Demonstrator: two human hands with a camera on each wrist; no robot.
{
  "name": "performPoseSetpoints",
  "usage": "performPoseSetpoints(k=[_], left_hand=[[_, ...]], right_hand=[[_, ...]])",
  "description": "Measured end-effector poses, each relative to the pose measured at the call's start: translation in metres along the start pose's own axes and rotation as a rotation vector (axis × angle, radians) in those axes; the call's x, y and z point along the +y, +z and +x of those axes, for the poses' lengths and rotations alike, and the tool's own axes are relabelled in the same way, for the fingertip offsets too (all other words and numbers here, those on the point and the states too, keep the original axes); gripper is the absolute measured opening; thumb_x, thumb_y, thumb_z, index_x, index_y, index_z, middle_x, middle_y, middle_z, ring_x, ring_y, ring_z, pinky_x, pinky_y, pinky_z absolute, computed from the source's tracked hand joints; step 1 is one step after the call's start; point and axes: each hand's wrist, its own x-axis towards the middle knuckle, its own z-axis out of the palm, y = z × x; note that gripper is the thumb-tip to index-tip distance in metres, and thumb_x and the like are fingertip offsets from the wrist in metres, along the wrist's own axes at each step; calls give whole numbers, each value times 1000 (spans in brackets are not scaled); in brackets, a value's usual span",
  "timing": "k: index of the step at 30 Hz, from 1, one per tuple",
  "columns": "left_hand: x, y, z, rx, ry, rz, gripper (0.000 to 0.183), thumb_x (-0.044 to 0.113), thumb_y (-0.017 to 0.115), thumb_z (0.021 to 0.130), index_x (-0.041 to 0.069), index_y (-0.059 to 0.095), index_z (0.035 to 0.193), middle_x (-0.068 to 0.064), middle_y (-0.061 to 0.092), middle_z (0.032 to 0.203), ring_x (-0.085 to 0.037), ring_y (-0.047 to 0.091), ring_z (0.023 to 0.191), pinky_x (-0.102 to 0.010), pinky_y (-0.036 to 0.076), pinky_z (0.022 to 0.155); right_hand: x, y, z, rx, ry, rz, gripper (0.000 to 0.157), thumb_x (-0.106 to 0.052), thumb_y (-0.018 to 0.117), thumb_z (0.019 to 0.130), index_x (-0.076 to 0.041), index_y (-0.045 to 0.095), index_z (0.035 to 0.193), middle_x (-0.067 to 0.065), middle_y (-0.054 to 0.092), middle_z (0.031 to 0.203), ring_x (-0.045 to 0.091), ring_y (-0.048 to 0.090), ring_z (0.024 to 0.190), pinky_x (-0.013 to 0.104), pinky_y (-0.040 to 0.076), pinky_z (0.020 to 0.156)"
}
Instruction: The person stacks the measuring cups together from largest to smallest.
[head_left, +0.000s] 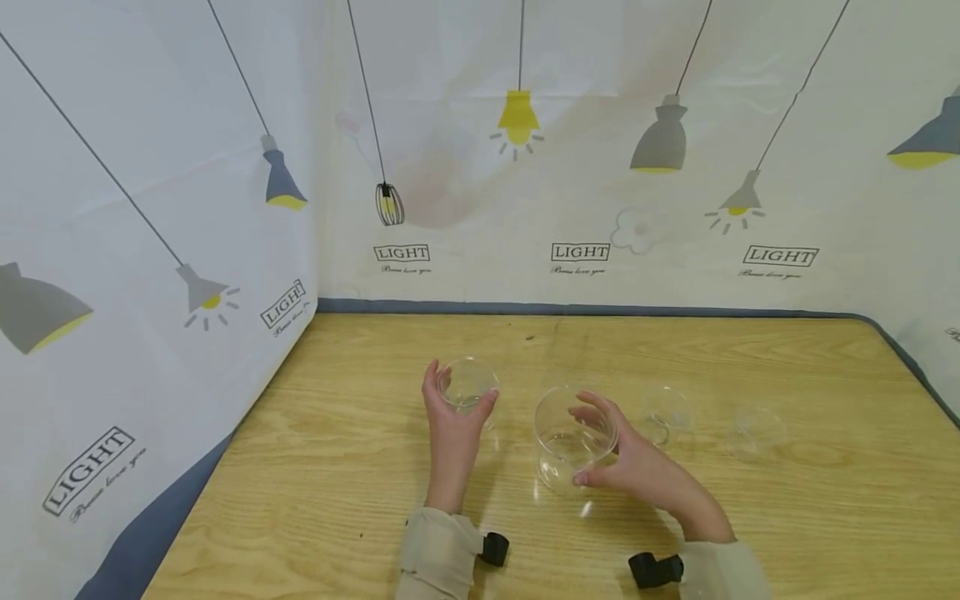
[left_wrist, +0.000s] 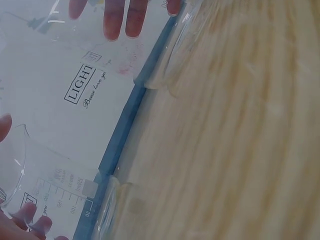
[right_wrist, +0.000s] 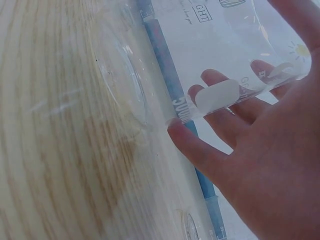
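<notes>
My left hand [head_left: 453, 437] curls round the side of a small clear glass beaker [head_left: 468, 385], thumb on its right. Mirrored volume marks show on that beaker [left_wrist: 62, 192] in the left wrist view, with left fingertips behind the glass. In my right hand [head_left: 637, 467] is a wider clear beaker [head_left: 558, 454], gripped from its right side between thumb and fingers. A white label patch and "500" are printed on this beaker [right_wrist: 217, 95] in the right wrist view. Both beakers are upright, side by side with a gap between, and look to contain nothing.
Two smaller clear glass vessels [head_left: 667, 408] stand right of the right hand, the farther glass [head_left: 756, 432] faint against the wood. A wooden table [head_left: 300, 500] spreads below, bordered at back and left by a white curtain [head_left: 480, 275] printed with lamps.
</notes>
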Motion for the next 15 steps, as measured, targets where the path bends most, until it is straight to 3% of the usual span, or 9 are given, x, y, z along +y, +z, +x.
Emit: performPoseSetpoints(k=[6,15], left_hand=[[0,-1,-1,-25,-35,-17,91,41,73,70,34,13,139,10,29,136,-18,22,128,-50,31,95],[-3,-2,-1,-42,-29,-2,91,43,72,71,25,15,141,8,26,138,-19,22,128,-51,31,95]], right_hand=[[-1,0,0,0,5,10,92,-17,74,73,-34,12,139,8,26,142,31,20,131,63,19,94],[2,0,0,-2,-12,-8,93,-18,74,74,-29,11,141,8,26,142,32,20,130,63,20,93]])
